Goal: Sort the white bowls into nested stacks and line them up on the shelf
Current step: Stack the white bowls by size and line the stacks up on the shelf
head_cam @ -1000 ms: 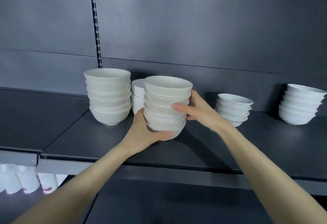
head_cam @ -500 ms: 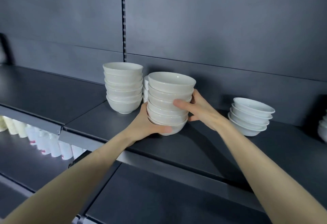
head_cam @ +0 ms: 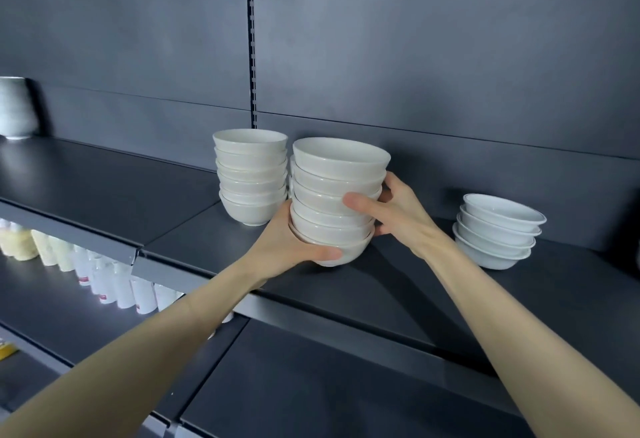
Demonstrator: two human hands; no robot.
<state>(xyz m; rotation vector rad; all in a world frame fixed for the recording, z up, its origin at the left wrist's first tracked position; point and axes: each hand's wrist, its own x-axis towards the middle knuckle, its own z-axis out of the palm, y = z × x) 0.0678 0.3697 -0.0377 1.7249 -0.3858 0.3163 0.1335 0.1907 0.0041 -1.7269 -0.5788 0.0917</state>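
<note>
The left hand (head_cam: 287, 247) cupped the bottom bowl, thumb across its front, and the right hand (head_cam: 394, 210) gripped the far side of a nested stack of six white bowls (head_cam: 336, 198), apparently resting on the dark shelf (head_cam: 398, 285). Just beside it on the left stood another stack of six (head_cam: 251, 176); well apart to the right sat four shallower bowls (head_cam: 498, 231).
</note>
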